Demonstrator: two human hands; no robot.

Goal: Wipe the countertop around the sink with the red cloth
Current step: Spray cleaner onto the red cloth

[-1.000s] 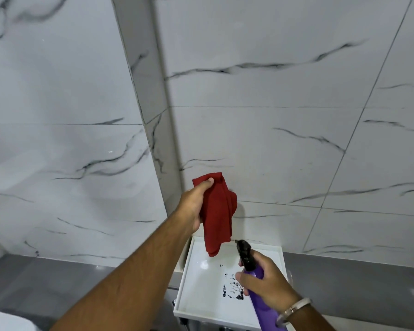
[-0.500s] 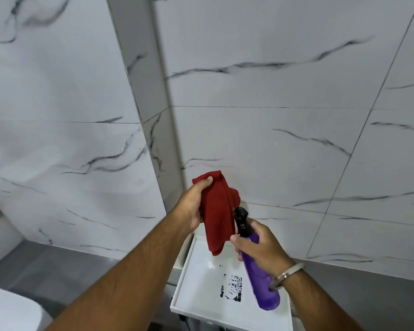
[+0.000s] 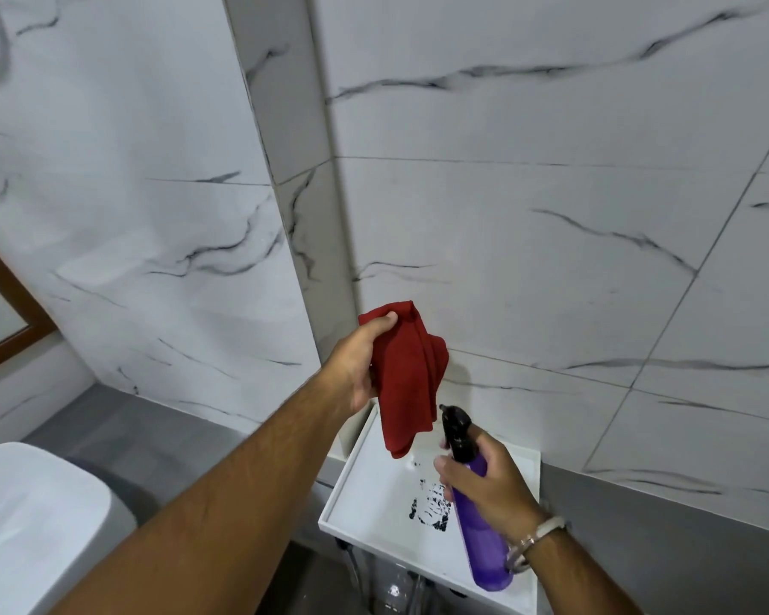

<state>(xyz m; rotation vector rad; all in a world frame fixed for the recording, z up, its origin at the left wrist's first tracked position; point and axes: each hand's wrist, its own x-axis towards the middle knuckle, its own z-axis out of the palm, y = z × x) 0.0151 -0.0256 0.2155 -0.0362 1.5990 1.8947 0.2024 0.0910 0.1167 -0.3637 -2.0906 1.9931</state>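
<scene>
Lowered since earlier, the spray bottle (image 3: pixel 480 517) is gripped by the right hand (image 3: pixel 489 486); the cloth (image 3: pixel 407 379), pinched by the left hand (image 3: pixel 358 366), could be missed by spray.

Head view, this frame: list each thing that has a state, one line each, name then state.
red cloth: bunched, hanging in the air from the left hand, touching no surface.
left hand: grip closed on the cloth's top edge.
purple spray bottle: held tilted, black nozzle toward the cloth.
right hand: wrapped around the bottle's neck.
white tray: dark smudge on its surface, not wiped yet.
</scene>
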